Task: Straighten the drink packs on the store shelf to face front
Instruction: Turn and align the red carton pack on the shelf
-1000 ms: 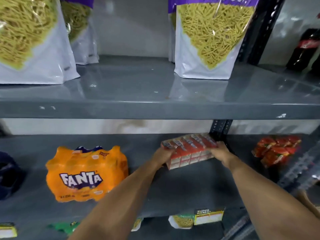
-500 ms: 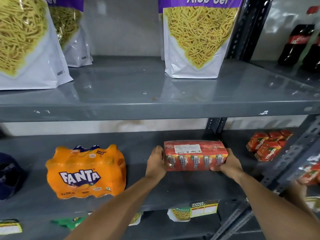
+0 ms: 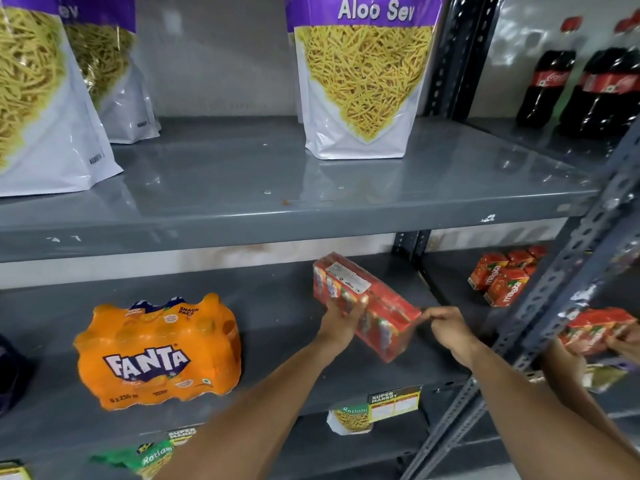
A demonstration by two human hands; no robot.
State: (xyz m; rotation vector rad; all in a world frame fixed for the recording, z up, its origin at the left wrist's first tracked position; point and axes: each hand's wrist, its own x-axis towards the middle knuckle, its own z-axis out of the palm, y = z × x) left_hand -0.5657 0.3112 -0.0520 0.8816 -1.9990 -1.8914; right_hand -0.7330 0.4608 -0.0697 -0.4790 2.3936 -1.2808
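Observation:
A red shrink-wrapped pack of juice cartons (image 3: 388,308) sits on the grey lower shelf (image 3: 277,341), turned at an angle with its near end pointing front right. My left hand (image 3: 341,318) grips its long left side. My right hand (image 3: 446,327) pinches the near right corner with its fingertips. An orange Fanta pack (image 3: 157,351) stands to the left, label facing front. More red juice cartons (image 3: 502,277) stand in the bay to the right.
Aloo Sev bags (image 3: 363,77) stand on the upper shelf, cola bottles (image 3: 547,88) at far right. A slotted metal upright (image 3: 554,292) crosses diagonally at right. Another person's hands (image 3: 623,344) hold red cartons at the right edge. Price tags and snack bags hang below.
The red pack was held level and facing front between both hands; now it is swung at an angle, near end to the right. My right hand has slid to its corner.

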